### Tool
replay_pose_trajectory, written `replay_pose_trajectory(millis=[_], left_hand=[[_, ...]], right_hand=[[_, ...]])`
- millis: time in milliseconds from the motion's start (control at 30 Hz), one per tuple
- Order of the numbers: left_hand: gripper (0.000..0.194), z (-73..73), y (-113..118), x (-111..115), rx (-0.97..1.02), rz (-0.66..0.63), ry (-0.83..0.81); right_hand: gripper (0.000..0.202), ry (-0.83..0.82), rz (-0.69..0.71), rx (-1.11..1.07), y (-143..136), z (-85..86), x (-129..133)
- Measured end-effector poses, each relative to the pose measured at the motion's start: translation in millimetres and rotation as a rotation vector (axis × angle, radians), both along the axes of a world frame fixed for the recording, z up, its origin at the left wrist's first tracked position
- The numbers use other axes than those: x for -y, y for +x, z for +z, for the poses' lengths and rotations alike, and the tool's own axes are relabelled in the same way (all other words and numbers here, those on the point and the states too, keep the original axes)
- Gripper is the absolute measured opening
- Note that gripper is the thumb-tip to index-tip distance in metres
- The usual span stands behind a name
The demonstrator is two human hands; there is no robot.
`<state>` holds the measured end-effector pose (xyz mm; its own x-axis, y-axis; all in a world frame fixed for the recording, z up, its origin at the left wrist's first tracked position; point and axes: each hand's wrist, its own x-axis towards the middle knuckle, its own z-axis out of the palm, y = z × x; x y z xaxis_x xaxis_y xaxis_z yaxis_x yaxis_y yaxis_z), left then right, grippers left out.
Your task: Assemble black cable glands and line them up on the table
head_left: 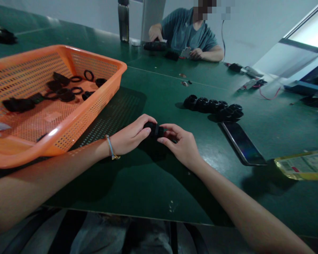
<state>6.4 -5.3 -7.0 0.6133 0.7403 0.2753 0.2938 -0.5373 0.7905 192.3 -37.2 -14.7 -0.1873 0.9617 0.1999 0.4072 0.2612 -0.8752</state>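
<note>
Pinching a black part (pixel 155 129) at both ends — in a fingertip grip with left hand (pixel 134 135) and right hand (pixel 184 144).
Angling inward over the surface (pixel 148 183), past its near edge — beside the orange basket (pixel 100 100), with room beyond.

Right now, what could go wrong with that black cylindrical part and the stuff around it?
1. Slip: the black cylindrical part sits in the fingertips of the left hand and right hand, so it could twist loose and drop.
2. Bump: the left forearm runs alongside the orange perforated basket; a jolt might shift it.
3. Scatter: the clustered black fittings lie by the smartphone's far end; nudging it might disturb them.
</note>
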Motion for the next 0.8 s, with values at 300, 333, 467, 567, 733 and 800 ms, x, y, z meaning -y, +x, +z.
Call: replay_pose_trajectory(millis=[300,333,467,567,733,800], left_hand=[[0.025,-1.2,-0.3,-0.3,0.011,0.004,-0.001],[0.025,-1.4,-0.3,-0.4,0.011,0.003,0.0],[0.027,-1.1,0.1,0.1,0.01,-0.002,0.004],[0.026,-0.4,0.2,0.9,0.014,-0.002,0.003],[0.026,0.1,0.6,0.2,0.024,0.008,-0.021],[0.026,-0.2,1.0,-0.6,0.032,0.019,-0.032]], right_hand=[[0.025,-0.011,-0.007,0.003,0.0,0.2,0.4],[0.025,-0.012,-0.006,0.003,0.2,0.1,0.3],[0.024,-0.01,0.003,0.001,0.7,-0.2,0.4],[0.023,0.003,0.005,0.006,0.7,1.0,1.4],[0.03,0.028,0.028,0.003,1.6,3.2,3.5],[0.033,0.035,0.045,0.008,2.2,2.1,3.0]])
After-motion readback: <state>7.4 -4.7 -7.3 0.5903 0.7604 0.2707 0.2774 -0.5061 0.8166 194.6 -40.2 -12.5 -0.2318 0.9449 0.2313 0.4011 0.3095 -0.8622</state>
